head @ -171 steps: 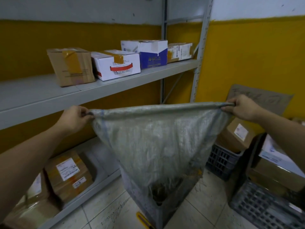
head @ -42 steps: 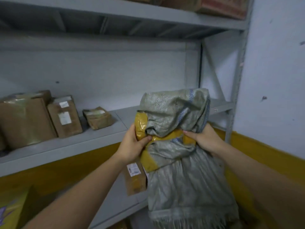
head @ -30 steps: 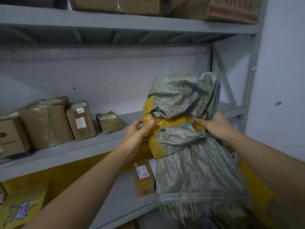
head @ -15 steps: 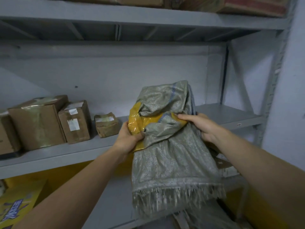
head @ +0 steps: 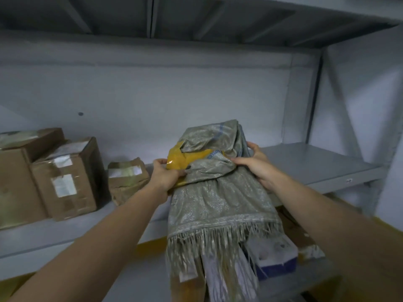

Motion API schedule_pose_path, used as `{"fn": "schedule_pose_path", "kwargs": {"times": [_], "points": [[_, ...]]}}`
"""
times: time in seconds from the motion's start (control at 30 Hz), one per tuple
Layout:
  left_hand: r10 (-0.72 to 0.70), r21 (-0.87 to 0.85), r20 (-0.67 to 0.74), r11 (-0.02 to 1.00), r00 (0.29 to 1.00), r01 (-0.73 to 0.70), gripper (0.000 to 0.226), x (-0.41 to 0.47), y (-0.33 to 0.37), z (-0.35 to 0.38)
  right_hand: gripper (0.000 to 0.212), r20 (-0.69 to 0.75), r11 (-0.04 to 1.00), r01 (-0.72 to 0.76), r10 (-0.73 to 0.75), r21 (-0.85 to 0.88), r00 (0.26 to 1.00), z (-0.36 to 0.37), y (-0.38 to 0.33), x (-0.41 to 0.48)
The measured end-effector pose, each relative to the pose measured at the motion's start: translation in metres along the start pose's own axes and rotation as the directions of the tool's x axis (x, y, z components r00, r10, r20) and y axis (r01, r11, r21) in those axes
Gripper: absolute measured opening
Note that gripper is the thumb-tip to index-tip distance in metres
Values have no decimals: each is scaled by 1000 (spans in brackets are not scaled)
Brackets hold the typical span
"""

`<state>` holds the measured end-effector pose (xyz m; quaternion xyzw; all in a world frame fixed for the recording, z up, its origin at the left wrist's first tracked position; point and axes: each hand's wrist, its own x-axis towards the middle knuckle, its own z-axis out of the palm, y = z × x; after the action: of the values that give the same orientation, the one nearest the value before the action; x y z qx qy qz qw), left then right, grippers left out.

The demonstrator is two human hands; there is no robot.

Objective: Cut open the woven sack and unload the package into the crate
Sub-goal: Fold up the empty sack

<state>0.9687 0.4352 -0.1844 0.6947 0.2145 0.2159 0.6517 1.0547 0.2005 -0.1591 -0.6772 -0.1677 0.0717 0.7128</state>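
We hold the woven sack (head: 218, 192) above the front edge of the grey shelf (head: 316, 166). Left of the sack, our left hand (head: 165, 175) grips its yellow package (head: 185, 160). The sack's long axis runs vertical, frayed cut end down. Our right hand (head: 255, 166) clamps its bunched top.

A grey metal shelf (head: 316, 168) is seen along the white wall. Three taped cardboard boxes (head: 65, 179) are set on its left part, the smallest one (head: 126, 177) crumpled; the folded sack (head: 218, 192) is draped over its front edge.
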Motion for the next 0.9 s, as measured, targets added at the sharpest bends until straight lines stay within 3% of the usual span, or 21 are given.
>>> {"fn": "schedule_pose_path", "kwargs": {"times": [0.13,0.27,0.43,0.53,0.6,0.67,0.77,0.9], "points": [[-60,43,104,998,993,56,77,73,-2,10,83,-60,993,-34,28,-110,998,15,13,74],[-28,112,83,994,996,19,93,123,-7,18,67,-53,917,-41,22,-397,998,24,19,135],[13,129,66,991,998,-21,83,152,-12,28,61,-32,862,-48,36,-505,999,31,30,178],[18,228,55,973,998,-30,78,154,-11,30,73,-31,817,-49,38,-575,999,29,31,186],[87,417,28,904,996,-91,82,154,-2,25,98,-62,768,-25,-19,-640,998,23,24,188],[207,520,56,829,977,-206,79,152,13,19,107,-63,729,16,-81,-685,995,15,12,185],[329,518,153,777,932,-359,68,137,41,14,96,36,643,136,-167,-754,985,7,-7,165],[441,557,331,622,834,-550,63,92,59,16,79,258,377,359,-292,-854,921,1,-18,117]]}}
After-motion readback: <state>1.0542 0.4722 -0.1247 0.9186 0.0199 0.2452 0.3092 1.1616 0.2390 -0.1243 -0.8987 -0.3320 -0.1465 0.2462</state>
